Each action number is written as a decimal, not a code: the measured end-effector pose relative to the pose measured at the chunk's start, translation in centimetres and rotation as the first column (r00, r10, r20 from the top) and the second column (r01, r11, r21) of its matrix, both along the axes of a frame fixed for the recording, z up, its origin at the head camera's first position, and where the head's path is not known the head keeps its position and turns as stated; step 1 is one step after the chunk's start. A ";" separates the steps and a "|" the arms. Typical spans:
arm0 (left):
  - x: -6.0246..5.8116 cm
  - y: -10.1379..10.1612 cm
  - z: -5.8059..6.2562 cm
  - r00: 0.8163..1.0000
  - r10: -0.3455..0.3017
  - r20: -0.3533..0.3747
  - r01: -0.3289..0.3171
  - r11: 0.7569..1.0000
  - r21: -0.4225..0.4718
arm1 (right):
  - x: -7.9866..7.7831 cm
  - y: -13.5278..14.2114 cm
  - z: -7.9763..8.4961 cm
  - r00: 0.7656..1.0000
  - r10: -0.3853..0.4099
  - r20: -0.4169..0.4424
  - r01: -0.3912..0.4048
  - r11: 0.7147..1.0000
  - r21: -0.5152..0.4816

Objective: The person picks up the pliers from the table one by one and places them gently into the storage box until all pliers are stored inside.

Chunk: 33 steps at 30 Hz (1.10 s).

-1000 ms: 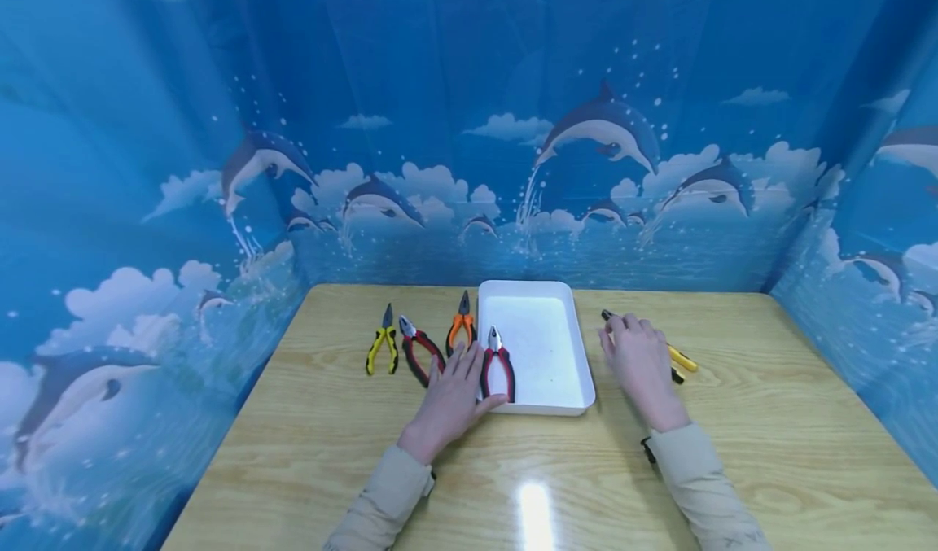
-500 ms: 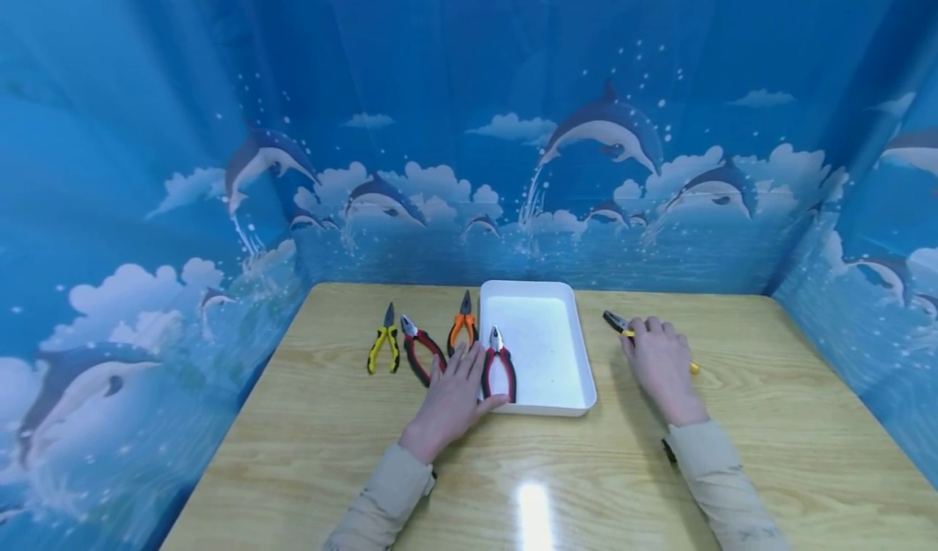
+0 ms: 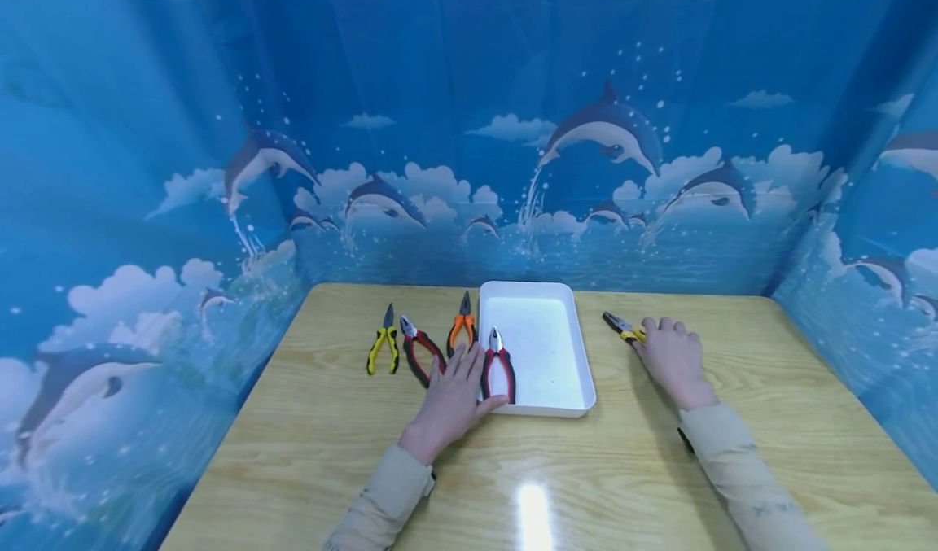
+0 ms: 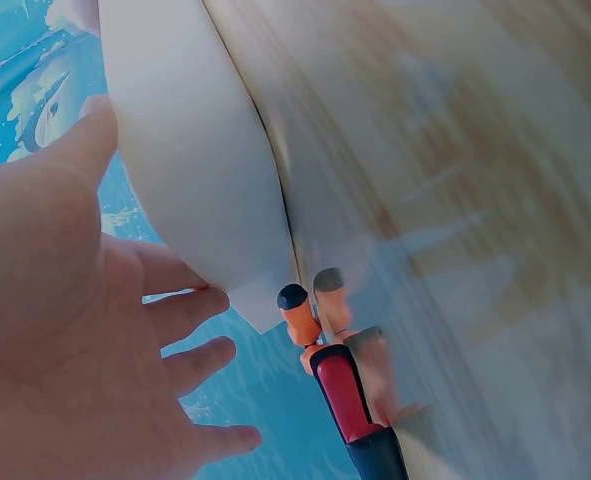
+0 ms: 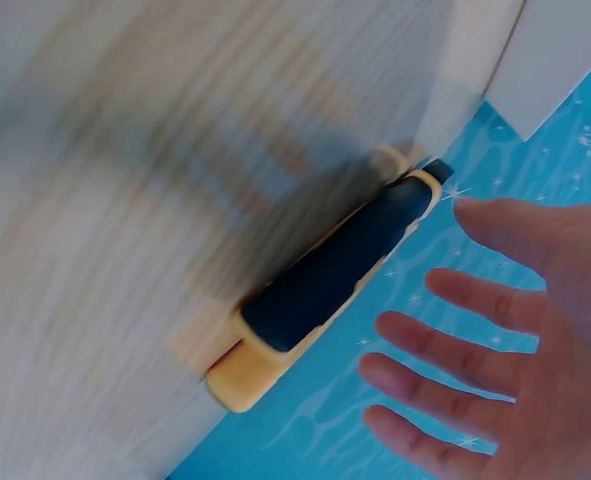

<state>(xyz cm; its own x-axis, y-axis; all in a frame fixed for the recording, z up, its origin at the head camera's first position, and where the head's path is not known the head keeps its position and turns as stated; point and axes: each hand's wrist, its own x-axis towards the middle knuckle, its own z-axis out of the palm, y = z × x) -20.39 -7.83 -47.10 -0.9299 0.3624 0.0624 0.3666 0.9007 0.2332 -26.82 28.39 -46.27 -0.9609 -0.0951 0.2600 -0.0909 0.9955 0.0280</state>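
Note:
My left hand (image 3: 453, 395) lies with spread, straight fingers at the near left corner of the white tray (image 3: 589, 372). Inside that tray is a pair of red-and-black pliers (image 3: 506, 364). My right hand (image 3: 672, 362) hovers over yellow-and-black pliers (image 3: 624, 330) right of the tray, covering their handles in the head view. The right wrist view shows those pliers' handles (image 5: 340, 265) on the table, with the loosely bent right fingers (image 5: 450, 335) apart from them.
Left of the tray lie orange-handled pliers (image 3: 462, 323), a second red-and-black pair (image 3: 418, 349) and yellow pliers (image 3: 383, 339). All rest on the wooden table (image 3: 315, 445). A blue dolphin-print curtain (image 3: 440, 128) stands behind the table.
My right hand has moved right, away from the tray, uncovering the head of the yellow-and-black pliers. The left hand and the tray have stayed in place.

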 end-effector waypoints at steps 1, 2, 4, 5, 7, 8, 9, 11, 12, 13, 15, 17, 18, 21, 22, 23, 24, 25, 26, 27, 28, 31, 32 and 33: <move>0.0 0.0 0.0 1.000 0.003 0.002 -0.003 1.000 -0.002 | -0.1 0.2 0.0 0.999 -0.006 0.032 0.006 1.000 -0.001; 0.0 0.0 0.0 1.000 0.004 0.004 -0.004 1.000 -0.003 | -0.1 0.4 0.0 0.998 -0.009 0.057 0.009 1.000 -0.005; 0.0 0.1 0.0 1.000 0.008 0.008 -0.008 1.000 -0.004 | -0.2 0.7 -0.1 0.996 -0.011 0.092 0.012 1.000 -0.011; 0.0 0.1 0.0 1.000 0.008 0.010 -0.008 1.000 -0.003 | -0.2 0.8 -0.1 0.995 -0.010 0.104 0.011 1.000 -0.016; 0.0 0.1 0.1 1.000 0.009 0.016 -0.009 1.000 -0.003 | -0.2 0.9 -0.2 0.992 -0.009 0.124 0.011 1.000 -0.012; 0.0 0.1 0.1 1.000 0.009 0.018 -0.009 1.000 -0.003 | -0.2 1.0 -0.2 0.991 -0.009 0.131 0.010 1.000 -0.012; 0.0 0.1 0.1 1.000 0.009 0.019 -0.009 1.000 -0.003 | -0.2 1.0 -0.2 0.990 -0.009 0.138 0.010 1.000 -0.006; 0.0 0.1 0.2 1.000 0.009 0.022 -0.009 1.000 -0.002 | -0.2 1.1 -0.2 0.987 -0.010 0.158 0.009 1.000 0.003; 0.0 0.1 0.3 1.000 0.009 0.025 -0.008 1.000 -0.001 | -0.2 1.1 -0.2 0.985 -0.011 0.171 0.010 1.000 0.007; -0.1 0.1 0.3 1.000 0.008 0.024 -0.008 1.000 0.001 | -0.2 1.1 -0.2 0.983 -0.013 0.186 0.012 1.000 0.006; 0.0 0.1 0.2 1.000 0.006 0.023 -0.006 1.000 0.004 | -0.2 1.2 -0.1 0.976 -0.020 0.217 0.020 1.000 0.001; -0.1 0.1 0.2 1.000 0.005 0.022 -0.005 1.000 0.008 | -0.2 1.2 -0.1 0.970 -0.024 0.243 0.026 1.000 -0.006; -0.1 0.1 0.2 1.000 0.004 0.020 -0.004 1.000 0.006 | -0.3 1.2 -0.1 0.968 -0.025 0.251 0.028 1.000 -0.007; -0.1 0.1 0.1 1.000 0.008 0.017 -0.008 1.000 0.004 | -0.4 1.4 -0.1 0.966 -0.020 0.256 0.024 1.000 -0.013; -0.1 0.1 0.1 1.000 0.008 0.018 -0.008 1.000 0.003 | -0.4 1.4 -0.2 0.966 -0.019 0.257 0.023 1.000 -0.015; -0.1 0.1 0.2 1.000 0.009 0.019 -0.009 1.000 0.003 | -0.5 1.4 -0.2 0.966 -0.019 0.259 0.024 1.000 -0.015; -0.1 0.1 0.2 1.000 0.008 0.021 -0.009 1.000 0.005 | -0.5 1.4 -0.2 0.964 -0.021 0.265 0.026 1.000 -0.015; -0.1 0.1 0.2 1.000 0.009 0.023 -0.009 1.000 0.006 | -0.5 1.3 -0.2 0.962 -0.025 0.271 0.031 0.999 -0.016; -0.1 0.1 0.2 1.000 0.007 0.026 -0.007 1.000 0.008 | -0.5 1.3 -0.1 0.960 -0.030 0.279 0.036 0.999 -0.015; -0.1 0.1 0.2 1.000 0.005 0.028 -0.005 1.000 0.008 | -0.5 1.2 -0.1 0.957 -0.038 0.288 0.043 0.999 -0.013; -0.1 0.1 0.2 1.000 0.002 0.030 -0.002 1.000 0.010 | -0.5 1.1 -0.1 0.954 -0.044 0.296 0.050 0.999 -0.010; -0.1 0.1 0.2 1.000 -0.003 0.030 0.002 1.000 0.010 | -0.5 0.8 0.0 0.948 -0.061 0.313 0.070 0.997 -0.016; 0.0 0.0 0.2 1.000 -0.003 0.031 0.003 1.000 0.013 | -0.5 0.7 0.0 0.946 -0.065 0.317 0.075 0.997 -0.020; 0.0 0.0 0.2 1.000 -0.004 0.028 0.004 1.000 0.014 | -0.5 0.6 0.0 0.946 -0.067 0.318 0.078 0.997 -0.024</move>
<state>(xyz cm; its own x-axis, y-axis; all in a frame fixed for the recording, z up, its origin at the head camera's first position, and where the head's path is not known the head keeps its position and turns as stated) -20.41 -7.78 -46.87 -0.9299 0.3653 0.0417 0.3634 0.8958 0.2559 -27.32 29.04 -46.26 -0.9982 -0.0185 -0.0574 -0.0170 0.9995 -0.0262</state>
